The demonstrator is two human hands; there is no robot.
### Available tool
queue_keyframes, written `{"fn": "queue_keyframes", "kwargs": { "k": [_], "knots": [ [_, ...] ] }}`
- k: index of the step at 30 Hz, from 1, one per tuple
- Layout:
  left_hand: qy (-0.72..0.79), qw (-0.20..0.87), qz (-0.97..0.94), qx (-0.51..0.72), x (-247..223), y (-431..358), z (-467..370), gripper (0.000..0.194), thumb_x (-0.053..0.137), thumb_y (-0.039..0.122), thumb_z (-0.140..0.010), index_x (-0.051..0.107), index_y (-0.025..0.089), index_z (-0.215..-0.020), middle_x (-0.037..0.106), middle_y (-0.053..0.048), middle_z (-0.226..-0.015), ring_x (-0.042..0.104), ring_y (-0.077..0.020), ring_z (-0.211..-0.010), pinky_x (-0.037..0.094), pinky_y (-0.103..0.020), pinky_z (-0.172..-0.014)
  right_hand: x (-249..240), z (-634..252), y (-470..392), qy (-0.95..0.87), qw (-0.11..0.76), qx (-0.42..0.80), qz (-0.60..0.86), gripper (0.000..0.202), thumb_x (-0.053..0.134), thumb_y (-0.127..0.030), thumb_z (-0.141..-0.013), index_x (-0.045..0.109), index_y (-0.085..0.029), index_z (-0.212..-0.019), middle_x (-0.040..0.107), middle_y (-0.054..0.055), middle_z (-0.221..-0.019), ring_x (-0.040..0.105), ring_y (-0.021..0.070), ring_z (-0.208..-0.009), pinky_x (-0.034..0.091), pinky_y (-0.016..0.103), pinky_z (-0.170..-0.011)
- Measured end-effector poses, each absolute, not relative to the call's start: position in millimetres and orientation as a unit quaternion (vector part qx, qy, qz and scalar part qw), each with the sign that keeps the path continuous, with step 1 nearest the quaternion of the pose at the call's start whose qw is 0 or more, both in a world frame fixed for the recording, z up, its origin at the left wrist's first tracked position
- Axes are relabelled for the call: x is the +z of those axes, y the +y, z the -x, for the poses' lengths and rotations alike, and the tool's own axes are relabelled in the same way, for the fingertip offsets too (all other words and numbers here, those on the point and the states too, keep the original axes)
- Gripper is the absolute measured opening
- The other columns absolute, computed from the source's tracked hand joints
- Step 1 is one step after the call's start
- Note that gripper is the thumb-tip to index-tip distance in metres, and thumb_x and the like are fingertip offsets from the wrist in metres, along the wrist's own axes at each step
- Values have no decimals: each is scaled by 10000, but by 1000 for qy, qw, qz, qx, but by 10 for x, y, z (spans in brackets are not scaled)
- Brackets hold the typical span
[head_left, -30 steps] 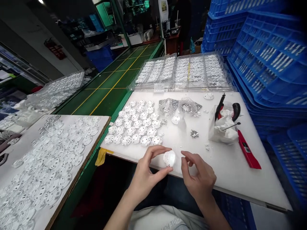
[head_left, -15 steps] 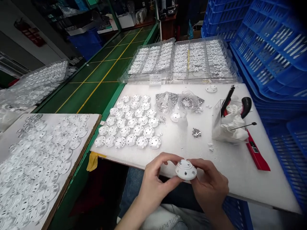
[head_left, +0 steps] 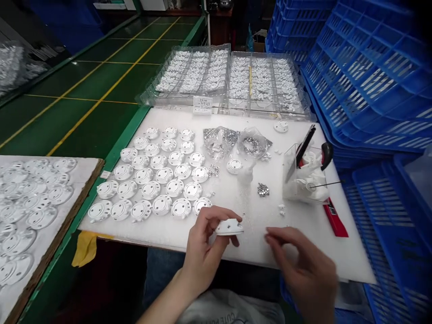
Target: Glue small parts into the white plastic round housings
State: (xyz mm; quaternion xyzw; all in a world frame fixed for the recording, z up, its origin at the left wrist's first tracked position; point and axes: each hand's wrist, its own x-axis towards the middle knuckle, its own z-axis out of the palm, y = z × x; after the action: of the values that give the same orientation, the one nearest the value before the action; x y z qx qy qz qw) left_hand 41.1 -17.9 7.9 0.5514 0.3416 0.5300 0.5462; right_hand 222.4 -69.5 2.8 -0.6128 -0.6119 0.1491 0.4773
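Your left hand holds a white disc-shaped housing between thumb and fingers; your right hand, apart to its right, is loosely pinched, contents unclear.

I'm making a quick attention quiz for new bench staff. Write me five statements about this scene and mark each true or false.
1. The left hand holds a white part. True.
2. Both hands grip the white part. False: the right hand is apart from it.
3. The red tool lies on the table, outside the clear box. True.
4. The red tool is left of the clear box. False: it is to the right.
5. The clear box lies toppled. False: it stands upright.
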Motion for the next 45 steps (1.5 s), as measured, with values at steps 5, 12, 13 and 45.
{"fn": "queue_keyframes", "kwargs": {
  "k": [5,12,13,45],
  "knots": [
    [335,463,-649,503,-2,-48,-382,83,650,294,-984,633,213,-985,728,-60,-941,688,-169,-831,545,-258,-681,38,-2594,-716,-552,414,26,724,121,702,-335,-932,740,-223,-956,735,9,-830,693,139,-648,541,242,-581],
    [339,453,-639,521,-34,-31,-347,71,651,279,-971,659,211,-985,725,-66,-926,686,-187,-836,555,-287,-716,109,-2503,-564,-598,368,13,712,175,690,-380,-941,702,-209,-907,650,-3,-751,612,119,-607,521,241,-580],
    [329,447,-646,524,-27,-40,-344,54,648,254,-965,662,208,-989,731,-71,-940,693,-190,-852,566,-291,-734,133,-2468,-550,-603,370,15,707,158,687,-363,-943,697,-211,-902,648,-4,-751,611,118,-608,519,241,-581],
    [274,457,-628,567,-31,-55,-277,53,757,218,-905,743,171,-923,789,-90,-949,750,-173,-837,613,-248,-765,309,-2006,-98,-650,398,255,595,62,701,-260,-919,697,-245,-979,667,11,-895,619,101,-656,486,193,-529]
  ]
}}
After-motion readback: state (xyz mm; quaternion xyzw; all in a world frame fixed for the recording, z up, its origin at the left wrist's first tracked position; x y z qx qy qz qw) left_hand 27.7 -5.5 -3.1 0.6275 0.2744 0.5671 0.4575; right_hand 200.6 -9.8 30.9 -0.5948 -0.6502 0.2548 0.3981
